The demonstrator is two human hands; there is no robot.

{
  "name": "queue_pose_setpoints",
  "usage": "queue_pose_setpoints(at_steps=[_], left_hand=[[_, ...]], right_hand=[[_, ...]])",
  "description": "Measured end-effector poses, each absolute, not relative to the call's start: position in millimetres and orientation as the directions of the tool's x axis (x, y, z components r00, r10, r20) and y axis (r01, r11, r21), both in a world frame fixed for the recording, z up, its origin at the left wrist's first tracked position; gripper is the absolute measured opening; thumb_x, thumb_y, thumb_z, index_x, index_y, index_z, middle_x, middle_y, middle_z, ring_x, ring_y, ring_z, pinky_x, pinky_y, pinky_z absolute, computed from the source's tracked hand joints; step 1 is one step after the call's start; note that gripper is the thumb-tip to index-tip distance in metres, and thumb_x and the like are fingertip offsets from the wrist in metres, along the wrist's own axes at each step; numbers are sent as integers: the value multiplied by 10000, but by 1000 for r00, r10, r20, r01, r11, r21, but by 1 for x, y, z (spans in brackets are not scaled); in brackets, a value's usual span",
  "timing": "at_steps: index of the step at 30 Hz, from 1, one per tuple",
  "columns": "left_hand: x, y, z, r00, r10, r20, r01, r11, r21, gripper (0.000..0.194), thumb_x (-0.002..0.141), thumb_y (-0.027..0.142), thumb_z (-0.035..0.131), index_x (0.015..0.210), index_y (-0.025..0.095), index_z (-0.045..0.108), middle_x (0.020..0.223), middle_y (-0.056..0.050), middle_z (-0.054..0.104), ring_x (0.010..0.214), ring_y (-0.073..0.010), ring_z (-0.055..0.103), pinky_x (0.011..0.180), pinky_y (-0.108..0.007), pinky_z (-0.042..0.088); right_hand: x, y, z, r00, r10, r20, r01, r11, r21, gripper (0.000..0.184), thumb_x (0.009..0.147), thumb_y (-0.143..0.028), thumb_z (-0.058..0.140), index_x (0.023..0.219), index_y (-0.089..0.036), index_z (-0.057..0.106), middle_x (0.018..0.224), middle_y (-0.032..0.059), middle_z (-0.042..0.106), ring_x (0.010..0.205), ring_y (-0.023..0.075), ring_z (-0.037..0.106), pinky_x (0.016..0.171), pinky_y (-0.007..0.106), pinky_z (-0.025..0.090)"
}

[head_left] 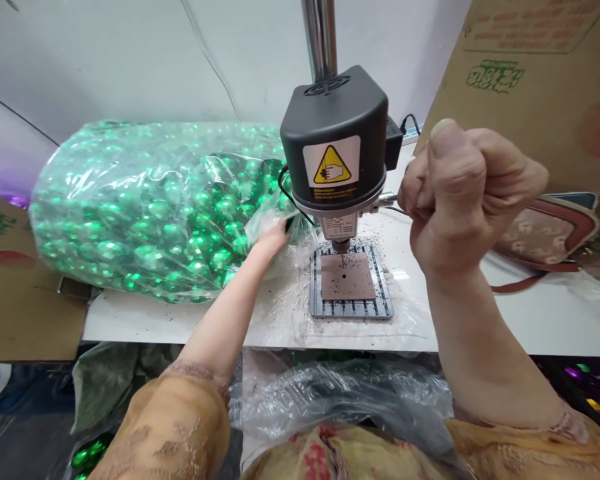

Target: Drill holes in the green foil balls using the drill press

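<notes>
A small black bench drill (336,150) stands on a white table (530,320), its bit just above a brown pad on the ribbed metal base (351,283). My right hand (460,193) is closed in a fist around the drill's metal feed lever (387,198) at the machine's right side. My left hand (273,239) reaches into the mouth of a big clear plastic bag of shiny green beads (150,207) left of the drill; its fingers are hidden inside the plastic.
Cardboard boxes stand at the left (25,293) and upper right (525,87). A brown patterned bag (545,237) lies right of the drill. Crumpled clear plastic (350,393) lies in my lap. Dark drilling dust speckles the table around the base.
</notes>
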State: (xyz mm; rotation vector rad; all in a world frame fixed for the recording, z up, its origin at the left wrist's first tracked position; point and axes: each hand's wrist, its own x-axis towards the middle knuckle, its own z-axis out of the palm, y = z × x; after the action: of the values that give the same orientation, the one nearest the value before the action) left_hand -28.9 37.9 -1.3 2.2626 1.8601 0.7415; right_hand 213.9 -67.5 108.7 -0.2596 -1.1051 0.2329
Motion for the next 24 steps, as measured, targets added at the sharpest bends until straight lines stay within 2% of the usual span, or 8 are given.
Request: queue_pose_setpoints(at_steps=[3,5,7,10,12,15,18,24], left_hand=[[-27,15,0,159,934,321,829,-303,470,320,773,152,687,1091,178,668,1064,-110,689,1045,-296,617,953,-430,483],[-22,-6,-2,205,929,307,712,-357,605,346,811,216,680,1154,185,645,1075,-88,691,1003,-251,629,922,-389,498],[-16,-27,-7,244,935,258,531,-351,771,385,818,276,705,1186,194,625,1109,-76,688,980,-215,637,893,-348,513],[-6,-53,-13,254,952,168,203,-223,953,460,824,354,734,1238,214,592,1166,-76,671,1014,-200,644,880,-320,530],[0,-64,-17,230,969,93,-4,-95,995,475,850,403,708,1270,231,568,1172,-73,663,1010,-203,655,861,-337,549],[10,-71,-23,203,979,7,-212,37,977,465,865,427,678,1276,247,555,1194,-64,651,999,-200,664,861,-368,561],[19,-72,-32,145,989,6,-211,25,977,461,842,444,715,1232,247,566,1161,-52,668,980,-179,666,866,-334,546],[35,-68,-55,106,979,175,-74,-167,983,516,758,488,807,1134,226,569,1063,-51,699,990,-184,660,894,-325,528]], right_hand=[[214,-70,109,402,310,862,-52,947,-316,443,877,-181,588,515,-163,332,428,-56,278,398,38,352,419,252,209],[214,-71,109,406,317,857,-49,944,-326,440,882,-182,582,517,-162,337,429,-56,277,404,36,358,427,250,213],[214,-72,109,421,322,848,-50,942,-332,440,884,-193,583,518,-162,340,430,-56,278,403,33,356,427,250,206],[213,-72,108,422,326,846,-47,940,-339,448,888,-218,588,519,-161,340,433,-54,281,405,31,353,427,253,214],[213,-72,107,421,339,841,-40,933,-357,461,889,-247,595,515,-161,340,434,-53,278,408,30,346,430,254,223],[212,-71,106,435,333,837,-46,936,-348,477,888,-272,601,510,-159,333,431,-51,273,400,30,322,428,259,207],[212,-73,107,441,325,836,-40,938,-344,491,873,-319,624,509,-167,332,425,-51,257,395,41,311,434,273,198],[214,-80,109,391,366,844,-37,923,-383,478,864,-331,633,514,-181,343,421,-51,274,393,65,347,442,293,223]])
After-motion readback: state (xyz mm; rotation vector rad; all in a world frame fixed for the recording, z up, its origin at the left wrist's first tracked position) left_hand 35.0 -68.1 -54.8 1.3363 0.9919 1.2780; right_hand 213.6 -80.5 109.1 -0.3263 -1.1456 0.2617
